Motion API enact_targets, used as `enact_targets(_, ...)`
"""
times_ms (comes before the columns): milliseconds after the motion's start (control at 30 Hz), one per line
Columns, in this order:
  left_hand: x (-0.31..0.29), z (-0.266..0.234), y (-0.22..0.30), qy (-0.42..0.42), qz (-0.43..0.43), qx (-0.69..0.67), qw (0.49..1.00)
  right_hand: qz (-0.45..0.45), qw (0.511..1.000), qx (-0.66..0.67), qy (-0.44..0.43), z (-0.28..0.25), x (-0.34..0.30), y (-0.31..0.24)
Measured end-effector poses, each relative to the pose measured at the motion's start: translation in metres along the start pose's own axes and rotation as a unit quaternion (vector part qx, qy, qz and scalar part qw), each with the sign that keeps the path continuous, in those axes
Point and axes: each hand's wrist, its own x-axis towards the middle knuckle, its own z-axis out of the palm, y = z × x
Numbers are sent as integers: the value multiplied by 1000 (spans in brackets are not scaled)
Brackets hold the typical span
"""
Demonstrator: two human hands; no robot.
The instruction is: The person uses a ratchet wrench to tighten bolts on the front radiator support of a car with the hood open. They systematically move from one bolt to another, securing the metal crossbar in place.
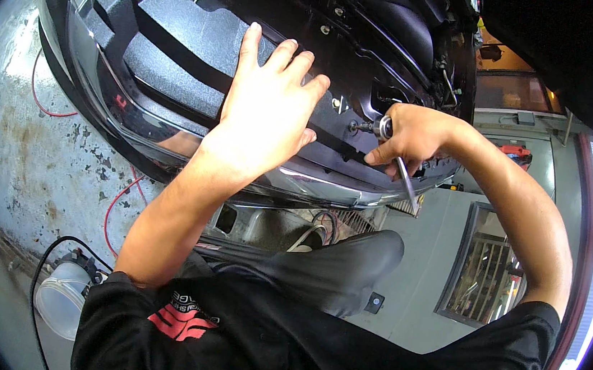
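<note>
My left hand (270, 106) lies on the black plastic cover (182, 39) at the front of a car, fingers spread and holding nothing. To its right, my right hand (417, 136) grips a metal ratchet wrench (406, 182). The handle sticks out below my fist, toward the bumper (296, 185). From the ratchet's head a short socket (364, 127) points left and meets a round fastener (353, 127) on the dark panel. My fingers hide part of the ratchet.
Shiny bolts (325, 30) dot the dark panel beyond my hands. A red hose (106, 219) runs over the worn floor (25, 156) at left. A translucent white container (62, 298) stands at lower left. A grey wall (418, 263) with a barred window (487, 266) is at right.
</note>
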Motion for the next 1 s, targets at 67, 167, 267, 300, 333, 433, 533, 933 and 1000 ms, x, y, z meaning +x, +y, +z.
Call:
enact_targets(67, 1, -1, 0, -3, -5, 5, 1000, -137, 901, -372, 175, 8, -6, -1)
enact_targets(167, 3, -3, -1, -10, -11, 15, 1000, -302, 706, -503, 396, 6, 8, 16)
enact_targets(267, 2, -3, -1, -6, -7, 2, 1000, -205, 827, -426, 305, 3, 12, 19)
enact_targets(300, 1, -3, -1, -9, -8, 3, 1000, -148, 885, -370, 239, 1, 12, 20)
enact_targets(333, 1, -2, -1, -10, -9, 3, 1000, -26, 988, -141, 54, -8, 7, 4)
enact_targets(433, 2, -3, -1, -8, -8, 3, 1000, 83, 975, 187, -90, -2, -2, -4)
enact_targets(533, 2, -2, 1, -5, -7, 5, 1000, -124, 935, -283, 172, 11, 1, 6)
enact_targets(933, 1, -1, 1, -2, -5, 0, 1000, -9, 1000, 0, 6, 0, -2, -1)
enact_targets(1000, 1, 0, -1, -2, -10, 9, 1000, -118, 882, -392, 232, 16, -2, 6)
